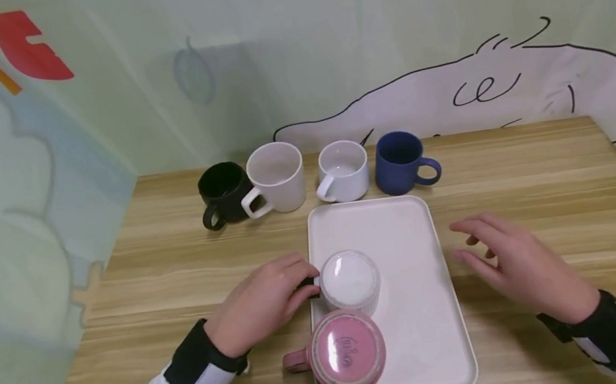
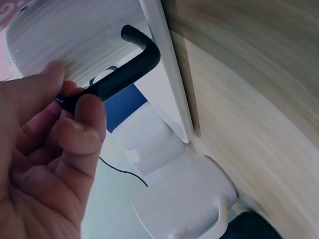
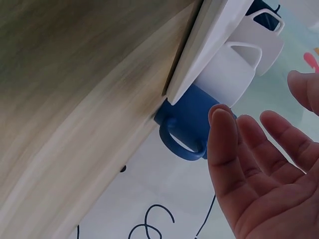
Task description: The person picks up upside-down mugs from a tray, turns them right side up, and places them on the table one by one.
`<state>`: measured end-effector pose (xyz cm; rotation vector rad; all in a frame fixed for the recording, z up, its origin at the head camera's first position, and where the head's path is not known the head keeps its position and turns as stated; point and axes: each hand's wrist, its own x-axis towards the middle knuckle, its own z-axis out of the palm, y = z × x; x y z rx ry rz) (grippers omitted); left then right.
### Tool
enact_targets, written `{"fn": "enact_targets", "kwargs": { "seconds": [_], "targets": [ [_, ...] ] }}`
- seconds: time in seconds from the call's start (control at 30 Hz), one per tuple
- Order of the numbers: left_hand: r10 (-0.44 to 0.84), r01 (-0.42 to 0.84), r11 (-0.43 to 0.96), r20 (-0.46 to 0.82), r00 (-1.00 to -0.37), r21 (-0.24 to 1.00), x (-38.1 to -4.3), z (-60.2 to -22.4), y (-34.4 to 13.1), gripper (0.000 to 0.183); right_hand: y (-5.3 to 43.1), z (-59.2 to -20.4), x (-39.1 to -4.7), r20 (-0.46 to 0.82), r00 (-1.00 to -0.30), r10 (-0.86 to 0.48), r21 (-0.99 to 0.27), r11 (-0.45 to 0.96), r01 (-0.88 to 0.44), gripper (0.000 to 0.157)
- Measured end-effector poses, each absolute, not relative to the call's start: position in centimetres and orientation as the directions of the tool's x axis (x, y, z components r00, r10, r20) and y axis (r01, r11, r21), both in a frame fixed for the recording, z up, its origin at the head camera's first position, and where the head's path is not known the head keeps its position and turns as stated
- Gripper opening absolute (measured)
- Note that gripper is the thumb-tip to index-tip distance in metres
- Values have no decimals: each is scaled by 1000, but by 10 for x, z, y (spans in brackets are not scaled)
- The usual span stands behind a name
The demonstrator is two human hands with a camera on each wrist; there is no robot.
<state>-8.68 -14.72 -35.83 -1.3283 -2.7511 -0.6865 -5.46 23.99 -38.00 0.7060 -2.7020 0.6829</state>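
Note:
My left hand (image 1: 268,300) pinches the black handle (image 2: 127,69) of a white ribbed mug (image 1: 350,280) between thumb and fingers. That mug is upside down on the left side of the white tray (image 1: 418,336), its base facing up. Just in front of it a pink mug (image 1: 347,353), also upside down, overlaps the tray's near left corner, its handle pointing left past the rim. To the right of the tray, my right hand (image 1: 512,263) hovers over the wooden table with fingers loosely bent and nothing in them.
Behind the tray, a row of upright mugs lines the table's back: black (image 1: 224,192), cream (image 1: 278,178), white (image 1: 343,171) and blue (image 1: 401,163). A printed cloth (image 1: 318,34) hangs behind the wooden table (image 1: 527,182).

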Motion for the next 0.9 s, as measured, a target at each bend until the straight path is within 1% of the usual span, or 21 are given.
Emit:
{"fn": "enact_targets", "kwargs": {
  "seconds": [0.13,0.27,0.5,0.73,0.9],
  "targets": [
    [734,738,537,204,-647,409,-88,-358,-147,8,239,-381,-55,350,-850,-393,-388,765,-514,41],
    [716,715,545,199,-669,438,-90,-358,-147,7,238,-382,-55,328,-865,-380,-406,770,-493,41],
    [679,687,556,220,-700,468,-94,-357,-147,9,237,-381,-55,314,-874,-371,-435,762,-480,42],
    [608,627,534,258,-751,566,-102,-354,-145,6,234,-380,-57,309,-876,-371,-462,746,-479,40],
    [520,590,503,324,-790,632,-107,-354,-143,11,228,-379,-60,276,-884,-377,-509,723,-467,40]
  ]
}}
